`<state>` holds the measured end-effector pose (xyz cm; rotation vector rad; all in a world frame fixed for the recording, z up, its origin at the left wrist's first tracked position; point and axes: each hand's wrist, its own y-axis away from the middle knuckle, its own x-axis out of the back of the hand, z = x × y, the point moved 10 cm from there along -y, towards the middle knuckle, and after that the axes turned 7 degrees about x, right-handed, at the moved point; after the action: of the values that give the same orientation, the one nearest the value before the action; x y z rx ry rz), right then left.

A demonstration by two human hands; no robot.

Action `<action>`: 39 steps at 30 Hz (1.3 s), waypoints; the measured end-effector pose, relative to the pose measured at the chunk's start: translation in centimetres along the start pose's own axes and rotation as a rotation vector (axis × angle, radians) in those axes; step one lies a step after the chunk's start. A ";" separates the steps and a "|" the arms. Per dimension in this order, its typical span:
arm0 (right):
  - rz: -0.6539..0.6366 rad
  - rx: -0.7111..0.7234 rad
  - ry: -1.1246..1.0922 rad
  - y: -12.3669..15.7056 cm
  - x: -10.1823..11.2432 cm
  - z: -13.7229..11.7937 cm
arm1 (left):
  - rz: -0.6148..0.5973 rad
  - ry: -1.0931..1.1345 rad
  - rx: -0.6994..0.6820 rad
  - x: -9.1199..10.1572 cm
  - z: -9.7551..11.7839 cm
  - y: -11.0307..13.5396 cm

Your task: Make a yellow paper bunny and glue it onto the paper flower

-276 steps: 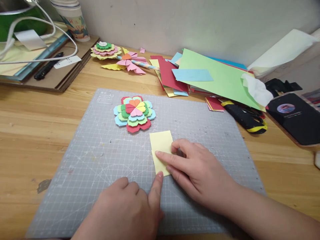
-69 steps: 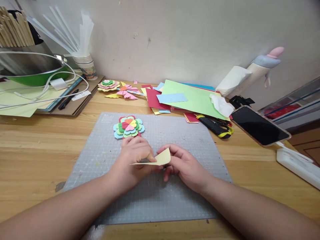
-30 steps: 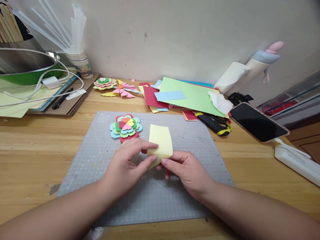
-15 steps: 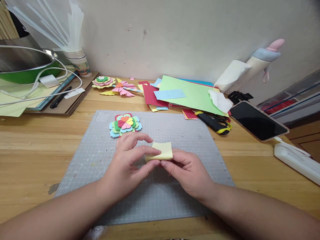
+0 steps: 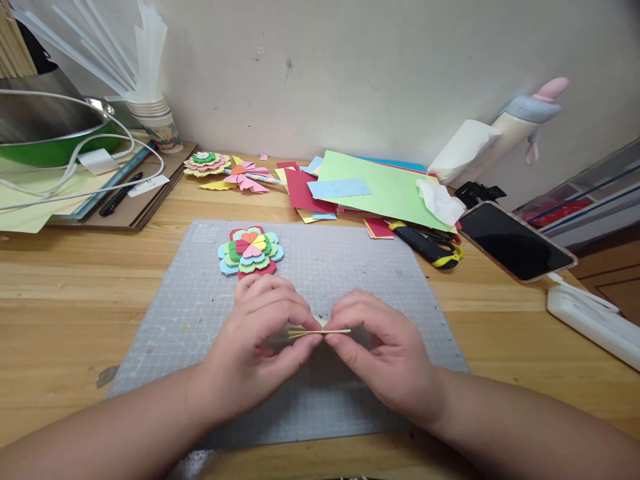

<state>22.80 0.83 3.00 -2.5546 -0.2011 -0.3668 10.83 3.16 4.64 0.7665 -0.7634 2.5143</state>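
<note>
Two bare hands meet over the middle of a grey cutting mat (image 5: 350,267). The left hand (image 5: 255,337) and the right hand (image 5: 383,347) each pinch one end of a folded piece of pale yellow paper (image 5: 320,331) between thumb and forefinger, with the other fingers curled loosely. The paper is seen edge-on, as a thin flat strip of stacked layers. It is held just above the mat, between the two sets of fingertips.

The work in hand looks like a fold being closed, with the layers pressed flat together. A clean crease here would call for the edges to stay lined up while the fingertips run firmly along the fold.

At 11 o'clock from the hands, near them on the mat, lies a finished layered paper flower (image 5: 250,250) in red, blue, green and yellow. At 1 o'clock, beyond the mat on the wooden surface (image 5: 75,287), is a loose pile of coloured paper sheets (image 5: 380,190). A black and yellow cutting tool (image 5: 430,248) lies just beside the pile. At 2 o'clock, a dark-screened phone (image 5: 515,241) rests tilted.
</note>
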 end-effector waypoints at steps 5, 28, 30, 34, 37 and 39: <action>0.024 -0.054 -0.073 0.8 0.2 -0.1 | -0.051 0.168 0.094 -0.4 -0.5 0.3; 0.082 -0.263 0.107 -0.4 1.8 3.9 | -0.006 0.260 0.263 -0.1 -2.9 0.6; 0.150 -0.338 -0.045 -0.1 2.2 5.0 | 0.015 0.321 0.343 0.0 -4.0 0.6; 0.026 -0.364 -0.292 0.4 -0.1 5.0 | -0.070 0.362 0.451 -1.3 -4.9 0.6; -0.079 -0.384 -0.273 1.1 -1.6 4.4 | -0.158 0.317 0.454 -2.2 -4.7 0.5; -0.109 -0.414 -0.267 1.3 -2.2 4.2 | -0.232 0.271 0.415 -2.9 -4.2 0.5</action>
<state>21.96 1.85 -1.76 -3.0071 -0.4002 -0.1116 11.18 4.63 -0.22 0.5805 -0.0541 2.5139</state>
